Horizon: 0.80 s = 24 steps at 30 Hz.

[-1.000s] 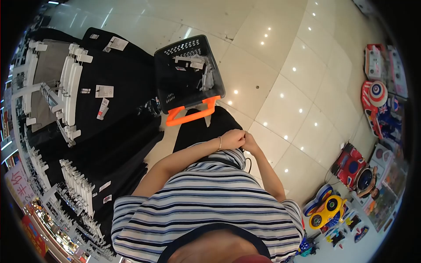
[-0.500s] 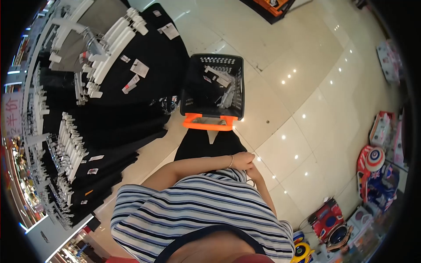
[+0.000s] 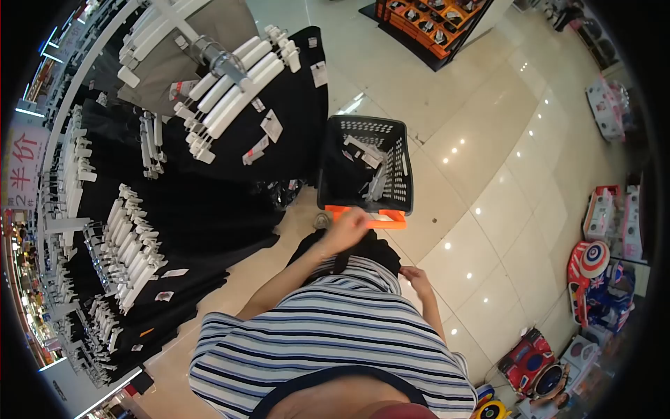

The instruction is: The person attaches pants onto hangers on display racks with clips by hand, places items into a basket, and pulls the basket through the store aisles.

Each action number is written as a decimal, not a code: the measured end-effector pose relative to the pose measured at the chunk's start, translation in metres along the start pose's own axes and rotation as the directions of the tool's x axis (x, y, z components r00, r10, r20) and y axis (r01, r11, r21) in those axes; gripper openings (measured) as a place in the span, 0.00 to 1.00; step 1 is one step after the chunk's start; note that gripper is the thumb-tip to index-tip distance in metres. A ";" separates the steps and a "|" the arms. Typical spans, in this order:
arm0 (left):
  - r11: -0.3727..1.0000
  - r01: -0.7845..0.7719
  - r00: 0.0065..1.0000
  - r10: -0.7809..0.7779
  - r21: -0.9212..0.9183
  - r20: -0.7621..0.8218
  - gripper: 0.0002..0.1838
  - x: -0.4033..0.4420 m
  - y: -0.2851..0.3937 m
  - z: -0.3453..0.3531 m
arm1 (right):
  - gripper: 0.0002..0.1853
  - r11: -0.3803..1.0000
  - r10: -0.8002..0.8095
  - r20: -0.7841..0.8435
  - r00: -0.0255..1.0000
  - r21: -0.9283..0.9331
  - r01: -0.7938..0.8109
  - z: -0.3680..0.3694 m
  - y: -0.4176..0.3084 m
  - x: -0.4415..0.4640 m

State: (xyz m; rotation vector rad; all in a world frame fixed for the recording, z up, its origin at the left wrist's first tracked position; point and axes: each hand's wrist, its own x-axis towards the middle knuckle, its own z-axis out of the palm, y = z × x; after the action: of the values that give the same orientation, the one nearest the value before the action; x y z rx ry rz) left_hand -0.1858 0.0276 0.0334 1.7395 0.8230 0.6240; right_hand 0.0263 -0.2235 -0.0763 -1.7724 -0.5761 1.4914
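My left hand [image 3: 349, 229] reaches forward and overlaps the orange handle [image 3: 384, 224] of a dark shopping basket [image 3: 407, 174]. Its fingers curl downward with their tips hidden, and I cannot tell whether it touches the handle. Inside the basket lie black clothing [image 3: 342, 178] and clip hangers [image 3: 377, 183] with tags. Off to the right of my waist, my right hand [image 3: 417, 281] hangs with loosely spread fingers and nothing in it.
To the left, racks hold black garments [image 3: 209, 216] on white clip hangers [image 3: 234, 91]. An orange display stand [image 3: 436, 24] is at the top. Boxed goods [image 3: 604, 213] and colourful toys [image 3: 537, 363] line the right side. Shiny floor tiles [image 3: 481, 174] run between.
My hands were together at my waist and are now apart. The left went forward over the basket handle; the right moved out to the right. The view has shifted, showing more of the racks.
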 end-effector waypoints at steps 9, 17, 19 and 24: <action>0.893 0.232 0.282 0.318 0.386 -0.905 0.30 -0.018 -0.017 -0.223 | 0.20 0.823 -0.566 0.180 0.804 0.165 0.543 0.186 -0.329 0.077; 0.969 0.107 0.569 0.124 0.223 -0.813 0.24 -0.024 -0.034 -0.233 | 0.22 0.613 -0.631 0.129 0.765 0.688 0.389 0.378 -0.427 0.128; 0.985 -0.004 0.609 -0.136 -0.174 -0.782 0.21 -0.025 -0.025 -0.224 | 0.21 0.629 -0.577 0.027 0.816 0.652 0.423 0.380 -0.416 0.130; 0.997 -0.050 0.845 0.071 0.053 -0.531 0.24 -0.031 -0.065 -0.191 | 0.15 0.588 -0.549 -0.022 0.835 0.700 0.405 0.348 -0.412 0.076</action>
State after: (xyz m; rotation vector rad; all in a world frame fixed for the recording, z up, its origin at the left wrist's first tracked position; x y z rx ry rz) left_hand -0.3630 0.1296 0.0287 1.6456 1.1683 1.1760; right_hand -0.2443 0.1774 0.1732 -0.7963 -0.4631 1.2524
